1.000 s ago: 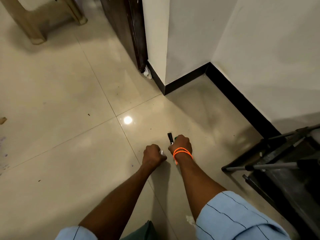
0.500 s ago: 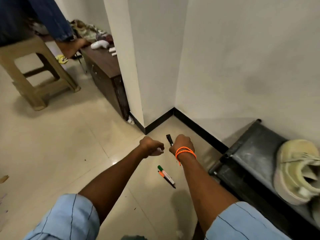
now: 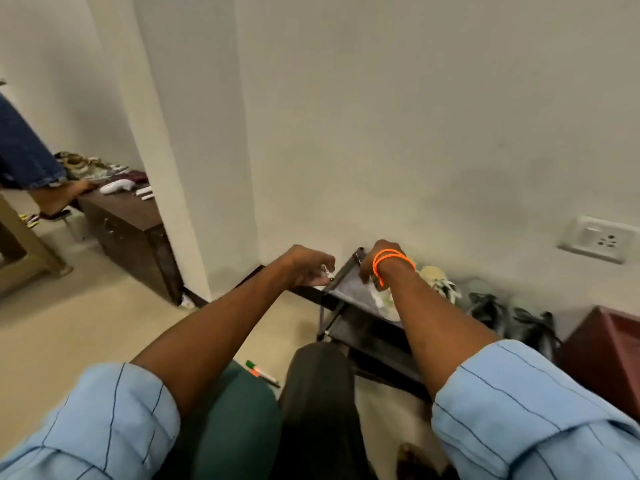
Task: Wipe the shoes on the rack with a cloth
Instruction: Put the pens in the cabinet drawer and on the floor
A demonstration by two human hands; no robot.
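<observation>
The shoes sit on the top shelf of a dark metal shoe rack (image 3: 349, 289) against the wall. The nearest, a pale cream sneaker (image 3: 438, 280), is partly covered by the right forearm; further right lies a dark pair (image 3: 512, 315), blurred and hard to make out. No cloth can be picked out for certain; a whitish patch shows on the shelf under the right wrist, too smeared to name. The rack's lower shelf is cut off by the knee and right sleeve.

The right hand (image 3: 375, 259), with orange bands (image 3: 389, 259) round its wrist, reaches forward over the rack's left corner, fingers curled round a small dark object whose tip pokes out above the knuckles; what it is cannot be told. The left hand (image 3: 311, 268) is held just left of the rack's corner, fingers curled in, pinching a small pale piece with a dark tip. Both forearms are bare, light-blue striped sleeves rolled up.

On the floor between the knees and the rack lies a marker (image 3: 261, 372) with a green cap; its label is unreadable. A wall socket (image 3: 597, 239) sits to the right, a dark wooden cabinet (image 3: 133, 233) to the left, with another person's foot (image 3: 64, 197) resting on it.
</observation>
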